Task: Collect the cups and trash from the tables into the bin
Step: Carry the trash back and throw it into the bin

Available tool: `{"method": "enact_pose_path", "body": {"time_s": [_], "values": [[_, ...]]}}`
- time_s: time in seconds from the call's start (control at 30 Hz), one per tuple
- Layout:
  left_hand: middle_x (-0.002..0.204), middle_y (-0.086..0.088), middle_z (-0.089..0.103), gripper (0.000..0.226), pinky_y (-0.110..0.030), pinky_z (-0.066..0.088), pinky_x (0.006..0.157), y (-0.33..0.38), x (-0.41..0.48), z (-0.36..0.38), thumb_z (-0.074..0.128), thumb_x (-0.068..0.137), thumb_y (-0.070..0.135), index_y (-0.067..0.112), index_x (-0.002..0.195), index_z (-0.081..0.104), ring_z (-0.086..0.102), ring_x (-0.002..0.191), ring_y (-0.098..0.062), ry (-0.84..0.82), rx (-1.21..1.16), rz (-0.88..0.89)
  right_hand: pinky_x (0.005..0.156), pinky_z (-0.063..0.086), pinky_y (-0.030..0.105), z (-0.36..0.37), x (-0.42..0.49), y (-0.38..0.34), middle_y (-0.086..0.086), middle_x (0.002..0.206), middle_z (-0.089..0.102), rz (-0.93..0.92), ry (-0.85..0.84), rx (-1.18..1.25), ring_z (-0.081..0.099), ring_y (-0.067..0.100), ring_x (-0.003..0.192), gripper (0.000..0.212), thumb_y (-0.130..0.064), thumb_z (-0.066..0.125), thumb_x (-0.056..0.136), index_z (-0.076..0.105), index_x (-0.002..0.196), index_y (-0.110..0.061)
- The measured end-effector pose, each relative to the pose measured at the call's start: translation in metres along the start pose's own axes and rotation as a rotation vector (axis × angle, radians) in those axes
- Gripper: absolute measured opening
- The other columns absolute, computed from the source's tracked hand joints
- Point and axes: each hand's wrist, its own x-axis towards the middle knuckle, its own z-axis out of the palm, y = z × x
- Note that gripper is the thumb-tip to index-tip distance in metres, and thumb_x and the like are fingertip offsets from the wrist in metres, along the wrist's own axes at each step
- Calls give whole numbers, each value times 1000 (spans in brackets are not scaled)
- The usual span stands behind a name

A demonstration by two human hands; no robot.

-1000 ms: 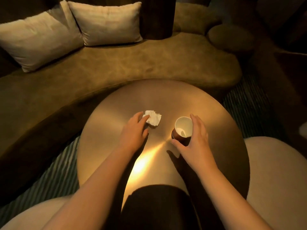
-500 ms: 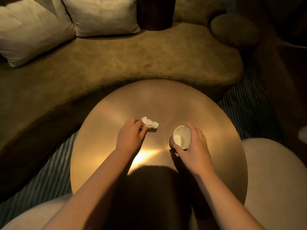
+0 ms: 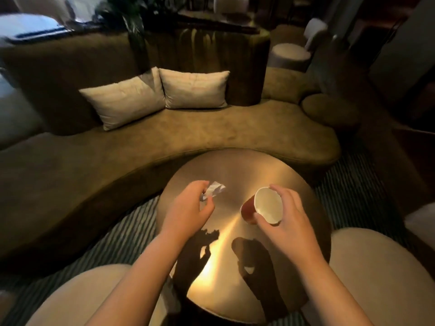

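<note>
A dim lounge: a round brushed-gold metal table [image 3: 254, 175] before a curved olive sofa [image 3: 211, 132]. At ten o'clock the left hand [image 3: 188, 208] pinches a crumpled white napkin [image 3: 214, 188]; at two o'clock the right hand [image 3: 286, 220] grips a red paper cup [image 3: 262, 207], both seemingly lifted. The cup's axis tilts, mouth toward the camera. No bin shows; carrying comes next.

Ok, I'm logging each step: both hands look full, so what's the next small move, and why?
Probably carry both away toward the bin: the left hand pinches the crumpled napkin, the right hand holds the tilted paper cup, and no bin is in view.
</note>
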Motion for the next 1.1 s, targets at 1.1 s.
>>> {"method": "enact_pose_path", "body": {"time_s": [1.1], "values": [[79,10,60,9,-38,51,59,-157,-800,-559,58,88,30,25,81,59,58,73,-2,805,285,-736,82,32,16,316,-536,-595,-12,138,39,-776,-740,293,36,-1,113,80,-55,73,68,33,135,-39]]}}
